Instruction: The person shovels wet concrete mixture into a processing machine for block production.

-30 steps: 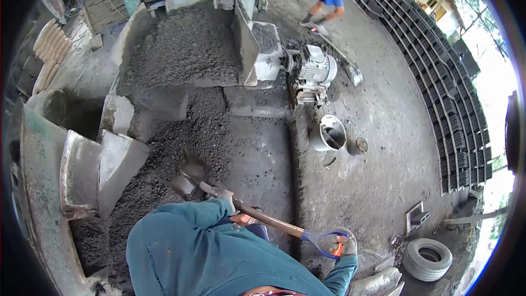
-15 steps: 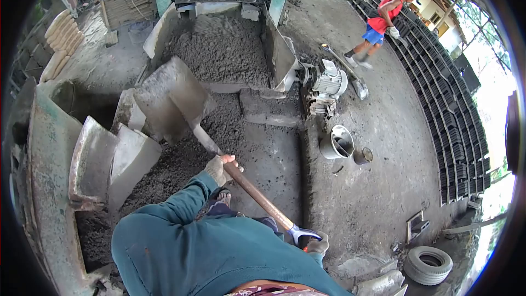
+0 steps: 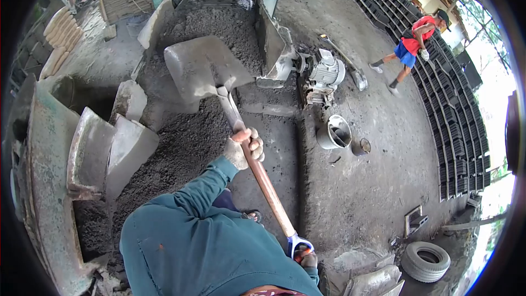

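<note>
A shovel runs diagonally across the view, its broad grey blade raised in front of the mound in the trough. My left hand, in a worn fingerless glove, is wrapped round the shaft just behind the blade's socket. At the lower end my right hand, also gloved, closes on the blue D-shaped grip. Only a thin grey smear of material shows on the blade. Dark damp mix lies below it on the floor, and more dark mix fills the trough behind.
An electric motor sits right of the trough, with a bucket, a small can and another shovel nearby. Curved metal plates stand at left. A co-worker in red walks by stacked racks. A tyre lies lower right.
The shovel blade has swung right and up toward the trough, and my left hand moved with it. My right hand shifted slightly down and left. The co-worker stepped right, toward the racks.
</note>
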Tool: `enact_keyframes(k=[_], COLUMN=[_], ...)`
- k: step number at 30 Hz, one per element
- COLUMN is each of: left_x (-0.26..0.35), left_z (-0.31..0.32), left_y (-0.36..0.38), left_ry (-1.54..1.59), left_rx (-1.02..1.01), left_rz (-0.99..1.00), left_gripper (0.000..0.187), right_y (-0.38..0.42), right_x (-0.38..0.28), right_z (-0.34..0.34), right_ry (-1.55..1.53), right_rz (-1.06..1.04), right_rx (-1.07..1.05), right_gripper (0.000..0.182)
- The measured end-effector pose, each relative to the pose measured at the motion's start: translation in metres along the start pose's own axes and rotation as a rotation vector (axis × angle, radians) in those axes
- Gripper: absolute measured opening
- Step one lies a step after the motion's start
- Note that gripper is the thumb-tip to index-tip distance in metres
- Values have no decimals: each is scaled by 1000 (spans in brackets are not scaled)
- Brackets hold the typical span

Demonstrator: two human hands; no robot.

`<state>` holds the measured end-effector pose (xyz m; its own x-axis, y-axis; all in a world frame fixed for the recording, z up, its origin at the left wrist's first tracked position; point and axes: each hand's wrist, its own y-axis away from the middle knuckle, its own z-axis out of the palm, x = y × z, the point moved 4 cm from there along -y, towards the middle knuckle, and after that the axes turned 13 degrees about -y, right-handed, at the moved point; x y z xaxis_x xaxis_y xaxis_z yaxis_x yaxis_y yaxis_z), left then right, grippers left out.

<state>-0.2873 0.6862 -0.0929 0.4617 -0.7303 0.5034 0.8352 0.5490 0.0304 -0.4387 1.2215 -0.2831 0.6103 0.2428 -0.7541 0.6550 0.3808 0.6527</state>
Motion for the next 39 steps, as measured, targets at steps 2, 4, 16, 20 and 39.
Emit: enact_keyframes(k=[2,4,16,20,39], left_x=[24,39,133,211,126], left_z=[1,-18,-98,-123,-32], left_y=[-15,-39,-102,-157,-110], left_ry=[-27,77,-5,-150,-165], left_rx=[99,296,466,397,244], left_rz=[71,79,-271,-223,-127], left_gripper=[28,30,12,25,23], right_y=[-6,45,72,65,62], right_x=[8,-80,-120,-164,-171], right_z=[-9,64,199,346,217], right_ry=[-506,-368,-468,-557,-392], right_rz=[110,40,-10,-59,-223], right_rx=[47,54,97,88,-29], right_gripper=[17,7,15,19,13])
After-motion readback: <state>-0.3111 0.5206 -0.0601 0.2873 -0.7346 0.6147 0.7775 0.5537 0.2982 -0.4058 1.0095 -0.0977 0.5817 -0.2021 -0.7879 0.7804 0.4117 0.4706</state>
